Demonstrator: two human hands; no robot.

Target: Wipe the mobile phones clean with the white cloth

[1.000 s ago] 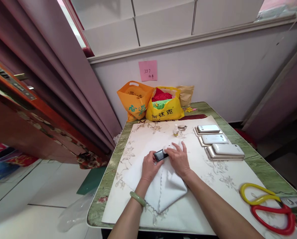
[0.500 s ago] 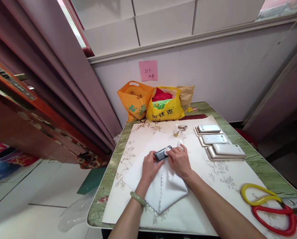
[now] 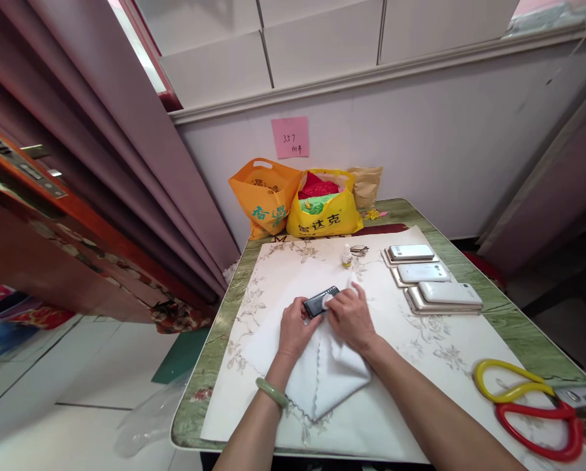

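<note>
While the left hand (image 3: 297,327) kept its place in the head view, the right hand (image 3: 353,318) had drawn a fold of white cloth (image 3: 322,386) slightly inward along the dark phone (image 3: 314,305), baring the far right end that was covered a second earlier. Left thumb and fingers were clamped on the phone's left end. Right fingertips, pinched together on the fold, held it against the phone's face, between both hands.

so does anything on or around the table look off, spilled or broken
One thing: what looks like clear plastic lies on the floor beside the table, as if dropped. The phones sit in slightly uneven stacks, a minor thing. I see no spill or breakage around the cloth.
</note>
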